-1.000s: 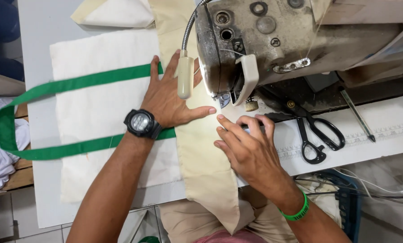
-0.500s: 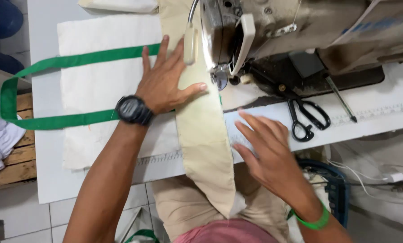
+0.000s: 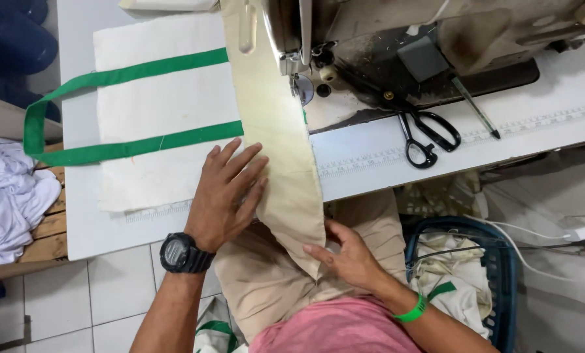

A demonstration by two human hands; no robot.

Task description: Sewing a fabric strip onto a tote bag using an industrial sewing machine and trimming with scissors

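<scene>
Head view: the left hand lies flat, fingers spread, on the beige strip, which runs lengthwise from centre frame up to the sewing machine. Lower down, the right hand pinches the strip's hanging end.

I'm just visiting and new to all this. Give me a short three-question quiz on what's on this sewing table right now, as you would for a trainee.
1. True or false: the left hand lies flat on the cloth strip.
2. What colour is the strap on the white panel?
A) red B) green C) blue
3. Which tool lies on the table to the right of the strip, below the sewing machine?

Key
1. True. The right hand holds the strip's lower end over the lap.
2. B
3. Scissors with black handles.
</scene>
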